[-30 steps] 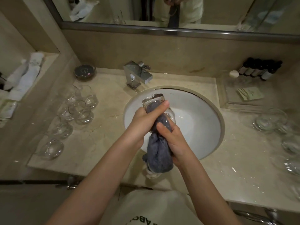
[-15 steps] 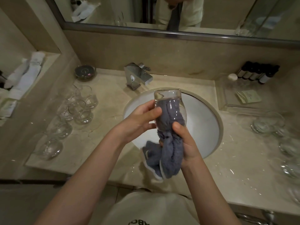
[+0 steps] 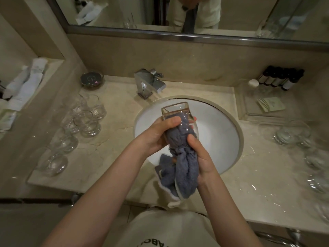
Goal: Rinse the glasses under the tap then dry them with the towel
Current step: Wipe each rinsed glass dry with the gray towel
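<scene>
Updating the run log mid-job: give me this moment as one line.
phase: drying | left hand: holds glass over sink | right hand: grips towel, end stuffed inside glass | tap: no water visible

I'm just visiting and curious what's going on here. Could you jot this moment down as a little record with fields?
activity: drying the inside of a glass over the sink
glass: gripped by the left hand, base pointing away
towel: blue-grey, stuffed into the glass, gripped by the right hand
tap: no water seen running
counter: clear glasses on the left and on the right
</scene>
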`<state>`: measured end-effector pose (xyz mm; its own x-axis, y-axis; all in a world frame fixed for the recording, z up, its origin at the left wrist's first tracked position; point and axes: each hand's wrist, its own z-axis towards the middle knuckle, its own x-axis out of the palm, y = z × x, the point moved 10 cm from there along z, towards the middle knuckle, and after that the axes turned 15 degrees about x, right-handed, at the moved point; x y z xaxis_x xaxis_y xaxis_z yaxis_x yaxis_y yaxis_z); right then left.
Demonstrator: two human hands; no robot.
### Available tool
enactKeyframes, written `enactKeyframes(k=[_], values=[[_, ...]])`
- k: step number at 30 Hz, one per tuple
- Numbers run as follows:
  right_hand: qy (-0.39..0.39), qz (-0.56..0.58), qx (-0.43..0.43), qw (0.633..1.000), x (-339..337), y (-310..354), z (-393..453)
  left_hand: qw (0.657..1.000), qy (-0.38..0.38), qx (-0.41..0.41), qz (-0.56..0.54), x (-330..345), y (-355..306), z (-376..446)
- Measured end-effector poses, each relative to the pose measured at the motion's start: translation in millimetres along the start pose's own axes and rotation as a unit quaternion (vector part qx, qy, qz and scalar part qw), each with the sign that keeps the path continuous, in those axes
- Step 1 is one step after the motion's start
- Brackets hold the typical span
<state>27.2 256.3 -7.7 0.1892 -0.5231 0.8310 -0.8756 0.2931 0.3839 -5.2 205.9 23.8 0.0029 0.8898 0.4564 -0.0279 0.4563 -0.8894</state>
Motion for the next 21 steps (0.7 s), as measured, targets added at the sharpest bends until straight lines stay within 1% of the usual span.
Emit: enactKeyframes(k=[3,5,7,8,9,12,15,17,19,20,21], values=[[-0.023,-0.053,-0.041,0.997,1.6,13.0,-1.0,0.991,-0.111,-0.029,0.073,-20.8,2.4,-6.5],[-0.039,-0.1,-0.055,0.993,0.9,15.8,-0.1,0.986,-0.145,-0.021,0.08,-14.4,2.7,-13.1],[-0.04,-0.119,-0.05,0.991,0.7,13.1,0.9,0.98,-0.167,0.01,0.11,-12.3,1.3,-15.2],[-0.032,-0.112,-0.044,0.992,0.6,11.2,1.4,0.979,-0.162,0.023,0.125,-11.0,-2.9,-15.0],[-0.021,-0.098,-0.038,0.994,0.7,9.9,1.2,0.981,-0.142,0.029,0.132,-8.5,-6.9,-13.0],[0.0,-0.036,-0.022,0.999,-0.3,7.3,-1.5,0.991,-0.058,0.023,0.121,-1.4,-9.5,-6.6],[0.005,0.033,0.01,0.999,-2.6,-1.0,-3.4,0.998,-0.002,0.025,0.052,4.6,-3.9,-2.5],[0.013,0.059,0.021,0.998,-2.5,-4.3,-5.2,0.999,0.031,0.014,0.007,11.8,0.0,-1.4],[0.007,0.06,0.018,0.998,-3.6,-3.9,-5.3,0.999,0.044,0.002,-0.01,13.8,4.4,-0.7],[0.001,0.061,0.014,0.998,-5.7,-3.4,-3.7,0.999,0.032,-0.005,-0.008,11.1,7.5,-0.3],[-0.003,0.062,0.006,0.998,-7.2,-2.1,-1.9,1.0,0.005,-0.015,-0.001,5.7,11.1,-0.6]])
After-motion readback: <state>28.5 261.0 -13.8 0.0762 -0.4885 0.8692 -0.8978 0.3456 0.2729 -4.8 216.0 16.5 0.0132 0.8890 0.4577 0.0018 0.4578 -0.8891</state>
